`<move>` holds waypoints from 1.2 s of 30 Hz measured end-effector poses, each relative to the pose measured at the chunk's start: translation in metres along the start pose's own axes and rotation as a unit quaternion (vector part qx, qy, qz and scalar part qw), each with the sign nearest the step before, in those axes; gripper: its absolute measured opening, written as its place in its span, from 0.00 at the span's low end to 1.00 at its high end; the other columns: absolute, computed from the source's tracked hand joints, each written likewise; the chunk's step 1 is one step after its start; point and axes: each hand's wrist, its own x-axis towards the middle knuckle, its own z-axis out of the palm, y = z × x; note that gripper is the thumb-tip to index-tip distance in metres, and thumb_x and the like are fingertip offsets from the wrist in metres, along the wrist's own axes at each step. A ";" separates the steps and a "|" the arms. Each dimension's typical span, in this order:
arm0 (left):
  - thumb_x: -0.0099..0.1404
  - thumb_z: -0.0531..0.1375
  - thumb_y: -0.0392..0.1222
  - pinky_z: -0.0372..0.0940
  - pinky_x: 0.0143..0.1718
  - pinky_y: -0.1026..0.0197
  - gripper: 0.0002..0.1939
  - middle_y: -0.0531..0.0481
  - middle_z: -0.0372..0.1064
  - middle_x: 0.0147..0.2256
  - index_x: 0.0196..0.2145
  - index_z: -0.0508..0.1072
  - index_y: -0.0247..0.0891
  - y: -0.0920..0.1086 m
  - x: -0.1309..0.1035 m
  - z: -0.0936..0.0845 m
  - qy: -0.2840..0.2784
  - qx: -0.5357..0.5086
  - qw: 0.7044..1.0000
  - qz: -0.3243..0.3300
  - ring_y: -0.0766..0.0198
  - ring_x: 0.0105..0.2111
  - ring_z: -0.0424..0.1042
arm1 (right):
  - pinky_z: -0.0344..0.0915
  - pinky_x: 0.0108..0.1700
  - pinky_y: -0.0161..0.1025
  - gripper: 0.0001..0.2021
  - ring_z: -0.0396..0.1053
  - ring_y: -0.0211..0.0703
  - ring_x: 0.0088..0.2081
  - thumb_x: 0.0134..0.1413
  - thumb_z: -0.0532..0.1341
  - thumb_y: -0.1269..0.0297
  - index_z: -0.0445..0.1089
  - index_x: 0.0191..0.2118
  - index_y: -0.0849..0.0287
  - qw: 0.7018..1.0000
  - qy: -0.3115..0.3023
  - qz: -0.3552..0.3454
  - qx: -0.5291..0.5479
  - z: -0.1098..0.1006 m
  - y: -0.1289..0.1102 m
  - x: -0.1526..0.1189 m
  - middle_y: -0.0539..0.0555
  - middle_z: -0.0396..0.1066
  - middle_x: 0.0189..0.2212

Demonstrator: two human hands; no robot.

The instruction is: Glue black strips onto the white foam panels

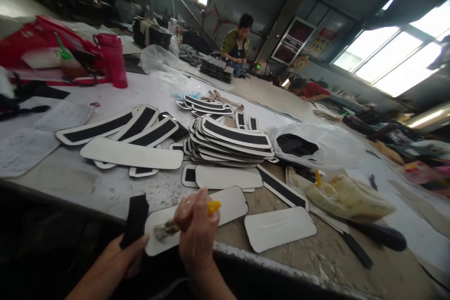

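Observation:
My right hand (198,229) is closed round a brush with a yellow handle (214,206). Its bristles (163,231) touch the left part of a long white piece (228,204) at the table's front edge. Near that piece's left end is my left hand (126,255), closed on a black strip (136,218) that stands up from the fingers; the thumb reaches the white piece's edge. Another white piece (280,228) lies to the right. Behind are a white piece (228,177) and a stack of white-edged black pieces (235,133).
More pieces (131,153) lie at the left, near papers (24,150) and a red bottle (113,61). To the right are a clear bag (337,147), a yellowish bag (355,197) and a black-handled tool (383,236). A person (237,44) sits across the table; another is farther right.

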 end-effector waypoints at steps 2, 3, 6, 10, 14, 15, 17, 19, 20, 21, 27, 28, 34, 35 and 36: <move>0.44 0.65 0.57 0.44 0.17 0.68 0.23 0.61 0.48 0.15 0.20 0.59 0.38 -0.001 0.000 -0.001 -0.010 -0.018 1.000 -0.009 0.73 0.16 0.48 | 0.48 0.18 0.32 0.21 0.49 0.32 0.16 0.58 0.51 0.52 0.53 0.18 0.57 0.997 0.044 -0.036 -0.044 -0.022 -0.001 0.015 0.44 0.50 0.13; 0.45 0.64 0.57 0.42 0.17 0.69 0.23 0.62 0.47 0.15 0.19 0.57 0.38 -0.002 0.000 0.000 -0.015 -0.023 1.000 -0.007 0.73 0.16 0.46 | 0.49 0.19 0.32 0.22 0.50 0.32 0.17 0.57 0.52 0.51 0.53 0.17 0.57 0.993 0.064 -0.060 -0.081 -0.035 -0.004 0.022 0.44 0.51 0.14; 0.45 0.63 0.59 0.40 0.18 0.69 0.24 0.63 0.45 0.14 0.19 0.56 0.39 -0.007 0.003 0.003 -0.020 -0.027 0.999 0.028 0.75 0.16 0.44 | 0.52 0.21 0.34 0.22 0.52 0.33 0.18 0.56 0.53 0.51 0.55 0.17 0.58 0.965 0.103 -0.140 -0.194 -0.074 -0.020 0.041 0.45 0.52 0.14; 0.45 0.63 0.58 0.41 0.16 0.68 0.22 0.64 0.44 0.12 0.22 0.61 0.38 -0.009 0.010 0.004 0.002 -0.023 0.998 0.066 0.75 0.14 0.43 | 0.54 0.24 0.35 0.22 0.54 0.34 0.18 0.57 0.52 0.52 0.57 0.17 0.58 0.915 0.141 -0.230 -0.300 -0.094 -0.047 0.048 0.46 0.53 0.14; 0.44 0.66 0.53 0.43 0.16 0.69 0.20 0.61 0.51 0.13 0.28 0.66 0.37 0.004 0.005 -0.004 0.067 0.021 0.994 0.083 0.73 0.14 0.48 | 0.53 0.24 0.34 0.19 0.56 0.34 0.20 0.58 0.52 0.58 0.59 0.18 0.59 0.877 0.064 -0.276 -0.387 -0.077 -0.066 0.040 0.47 0.57 0.16; 0.45 0.66 0.52 0.43 0.16 0.69 0.19 0.61 0.51 0.14 0.29 0.67 0.37 0.008 0.001 -0.006 0.068 0.015 0.994 0.087 0.72 0.14 0.49 | 0.52 0.23 0.34 0.18 0.54 0.34 0.19 0.58 0.53 0.58 0.59 0.19 0.59 0.875 0.029 -0.263 -0.406 -0.070 -0.069 0.036 0.46 0.55 0.16; 0.47 0.64 0.52 0.42 0.16 0.69 0.17 0.62 0.48 0.14 0.29 0.67 0.37 0.017 -0.012 -0.011 0.043 -0.019 0.994 0.094 0.73 0.15 0.46 | 0.50 0.21 0.33 0.17 0.50 0.33 0.18 0.55 0.56 0.58 0.58 0.19 0.58 0.882 -0.038 -0.204 -0.424 -0.053 -0.071 0.028 0.44 0.51 0.15; 0.51 0.60 0.50 0.45 0.17 0.69 0.14 0.61 0.46 0.16 0.29 0.68 0.36 0.024 -0.027 -0.012 -0.003 -0.069 0.993 0.092 0.73 0.16 0.46 | 0.50 0.20 0.32 0.16 0.50 0.33 0.18 0.54 0.57 0.56 0.59 0.21 0.58 0.893 -0.115 -0.113 -0.420 -0.036 -0.068 0.017 0.44 0.51 0.15; 0.53 0.59 0.49 0.48 0.18 0.69 0.13 0.60 0.48 0.17 0.29 0.68 0.36 0.027 -0.034 -0.012 -0.020 -0.096 0.991 0.087 0.72 0.17 0.47 | 0.51 0.21 0.32 0.15 0.52 0.33 0.18 0.53 0.58 0.55 0.61 0.22 0.58 0.893 -0.160 -0.070 -0.414 -0.028 -0.065 0.010 0.44 0.53 0.16; 0.54 0.58 0.48 0.51 0.20 0.68 0.11 0.59 0.50 0.18 0.29 0.69 0.36 0.029 -0.040 -0.011 -0.033 -0.124 0.989 0.079 0.71 0.19 0.50 | 0.53 0.21 0.32 0.13 0.55 0.34 0.20 0.53 0.58 0.55 0.63 0.24 0.58 0.889 -0.207 -0.037 -0.406 -0.021 -0.061 0.003 0.45 0.56 0.17; 0.55 0.61 0.48 0.61 0.28 0.66 0.12 0.56 0.62 0.22 0.35 0.70 0.39 0.033 -0.056 -0.010 -0.052 -0.194 0.978 0.061 0.67 0.25 0.62 | 0.59 0.36 0.35 0.09 0.66 0.42 0.33 0.43 0.66 0.63 0.71 0.34 0.56 0.850 -0.368 0.040 -0.376 -0.003 -0.038 -0.031 0.51 0.68 0.31; 0.56 0.60 0.48 0.62 0.29 0.65 0.13 0.55 0.64 0.22 0.35 0.70 0.39 0.033 -0.057 -0.010 -0.038 -0.180 0.980 0.075 0.66 0.26 0.64 | 0.59 0.35 0.34 0.08 0.66 0.42 0.33 0.42 0.67 0.64 0.71 0.32 0.56 0.844 -0.369 0.050 -0.385 -0.004 -0.036 -0.034 0.51 0.68 0.30; 0.54 0.62 0.43 0.66 0.35 0.61 0.13 0.51 0.72 0.27 0.37 0.68 0.39 0.034 -0.059 -0.004 0.011 -0.241 0.967 0.083 0.61 0.31 0.71 | 0.55 0.27 0.32 0.10 0.63 0.40 0.28 0.38 0.69 0.63 0.68 0.28 0.58 0.806 -0.375 0.025 -0.457 -0.009 -0.030 -0.044 0.49 0.66 0.25; 0.54 0.62 0.43 0.67 0.35 0.61 0.13 0.49 0.73 0.28 0.38 0.68 0.39 0.034 -0.059 -0.003 0.012 -0.248 0.966 0.076 0.60 0.31 0.72 | 0.55 0.28 0.32 0.08 0.63 0.39 0.28 0.41 0.67 0.64 0.69 0.29 0.57 0.808 -0.383 0.024 -0.448 -0.009 -0.029 -0.045 0.49 0.66 0.25; 0.54 0.63 0.42 0.67 0.35 0.60 0.14 0.48 0.73 0.29 0.38 0.68 0.38 0.034 -0.060 -0.002 0.013 -0.251 0.965 0.071 0.59 0.32 0.72 | 0.54 0.28 0.31 0.05 0.63 0.38 0.27 0.44 0.64 0.66 0.68 0.30 0.57 0.809 -0.389 0.027 -0.439 -0.010 -0.029 -0.046 0.48 0.66 0.25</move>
